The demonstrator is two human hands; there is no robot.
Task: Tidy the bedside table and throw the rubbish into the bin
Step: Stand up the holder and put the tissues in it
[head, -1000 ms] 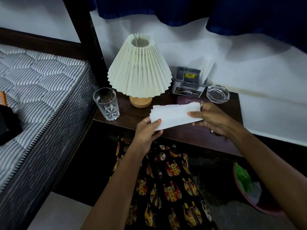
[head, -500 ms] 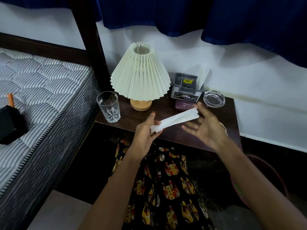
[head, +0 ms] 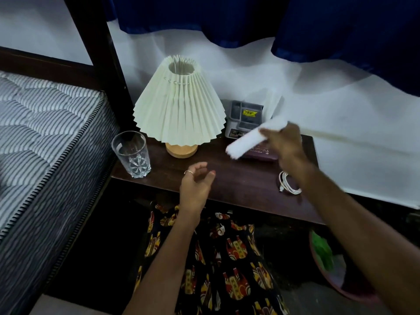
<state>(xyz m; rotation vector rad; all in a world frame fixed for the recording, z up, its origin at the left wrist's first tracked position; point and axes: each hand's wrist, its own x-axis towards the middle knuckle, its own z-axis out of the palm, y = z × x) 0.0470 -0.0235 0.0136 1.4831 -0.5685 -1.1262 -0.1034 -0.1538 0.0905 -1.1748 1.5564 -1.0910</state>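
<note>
Nearest, my skirt (head: 216, 269): black with red and yellow print, it filled the near middle below the table edge.
Bin (head: 318, 264): low at the near right on the floor, reddish rim showing, something green inside; my right forearm crossed in front of part of it.
Mattress (head: 45, 137): striped, quilted, along the left side, its corner just beside the table.
My left hand (head: 196, 180): it hovered over the near edge of the bedside table (head: 238, 178), fingers loosely curled, grasping nothing, a ring on one finger.
Cable (head: 288, 183): a white coil lay on the tabletop at the near right, just beside my right wrist.
Glass (head: 131, 153): clear, upright, at the table's near left corner, close to the mattress.
My right hand (head: 286, 142): blurred, raised above the right half of the table, fingers closed round one end of the folded white paper (head: 245, 142).
Paper: it was in the air, not on the table, slanting down to the left from my grip, over a dark maroon flat item (head: 261, 154) lying on the tabletop.
Lamp (head: 179, 105): cream pleated shade on a round wooden base, standing at the far left of the table behind the glass.
Grey organiser (head: 244, 117): against the wall at the far middle, right of the lamp, with a yellow label; white sheets stood in it at its right.
Curtain (head: 250, 23): dark blue, hanging across the far top above the white wall.
</note>
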